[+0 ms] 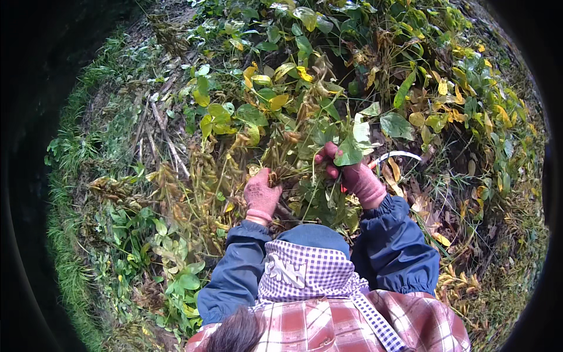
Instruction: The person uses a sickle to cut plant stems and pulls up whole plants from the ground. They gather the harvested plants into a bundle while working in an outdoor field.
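My left hand (263,193), in a pinkish-red work glove, is closed around a bunch of thin plant stems with dry pods (220,176) on its left. At the right, my right hand (347,171), gloved alike, grips leafy green stems (349,152), and a leaf covers part of its fingers. Just beyond that hand shows the curved pale blade of a sickle (398,154); an orange-red part lies against the glove. Whether the right hand also holds the sickle cannot be told. Stems run between both hands.
Bean plants (396,88) with green and yellow leaves stand ahead and to the right. Dry sticks (165,132) lie on the ground at the upper left. Green grass (66,246) borders the left side. Dry pods (457,281) lie at the lower right.
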A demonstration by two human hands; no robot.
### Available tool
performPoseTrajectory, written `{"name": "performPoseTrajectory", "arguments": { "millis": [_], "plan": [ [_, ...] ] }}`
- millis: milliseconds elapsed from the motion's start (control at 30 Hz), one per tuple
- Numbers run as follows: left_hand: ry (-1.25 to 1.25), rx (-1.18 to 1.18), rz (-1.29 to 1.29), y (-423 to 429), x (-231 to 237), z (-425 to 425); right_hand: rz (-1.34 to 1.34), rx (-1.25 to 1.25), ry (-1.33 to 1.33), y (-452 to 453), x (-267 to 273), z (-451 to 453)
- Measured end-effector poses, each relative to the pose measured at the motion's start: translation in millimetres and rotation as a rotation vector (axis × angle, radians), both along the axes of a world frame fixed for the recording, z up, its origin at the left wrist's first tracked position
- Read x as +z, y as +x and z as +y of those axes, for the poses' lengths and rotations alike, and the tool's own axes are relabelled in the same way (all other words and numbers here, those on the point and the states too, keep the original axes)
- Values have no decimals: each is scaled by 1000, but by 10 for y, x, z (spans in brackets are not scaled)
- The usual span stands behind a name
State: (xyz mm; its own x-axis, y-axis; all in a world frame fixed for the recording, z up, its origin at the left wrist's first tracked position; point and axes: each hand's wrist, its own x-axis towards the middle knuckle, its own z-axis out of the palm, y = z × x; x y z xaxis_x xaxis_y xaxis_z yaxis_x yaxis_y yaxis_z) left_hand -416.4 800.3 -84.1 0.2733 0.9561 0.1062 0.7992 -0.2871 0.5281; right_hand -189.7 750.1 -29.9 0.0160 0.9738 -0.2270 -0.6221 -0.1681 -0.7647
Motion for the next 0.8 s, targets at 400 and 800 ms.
{"name": "performPoseTrajectory", "arguments": {
  "millis": [400, 800],
  "plan": [
    [51, -72, 141, 35, -163, 2, 462, -646, -277, 187, -153, 199],
    [-123, 380, -603, -1327, 205, 471, -39, -974, 510, 1417, 101, -606]
  ]
}}
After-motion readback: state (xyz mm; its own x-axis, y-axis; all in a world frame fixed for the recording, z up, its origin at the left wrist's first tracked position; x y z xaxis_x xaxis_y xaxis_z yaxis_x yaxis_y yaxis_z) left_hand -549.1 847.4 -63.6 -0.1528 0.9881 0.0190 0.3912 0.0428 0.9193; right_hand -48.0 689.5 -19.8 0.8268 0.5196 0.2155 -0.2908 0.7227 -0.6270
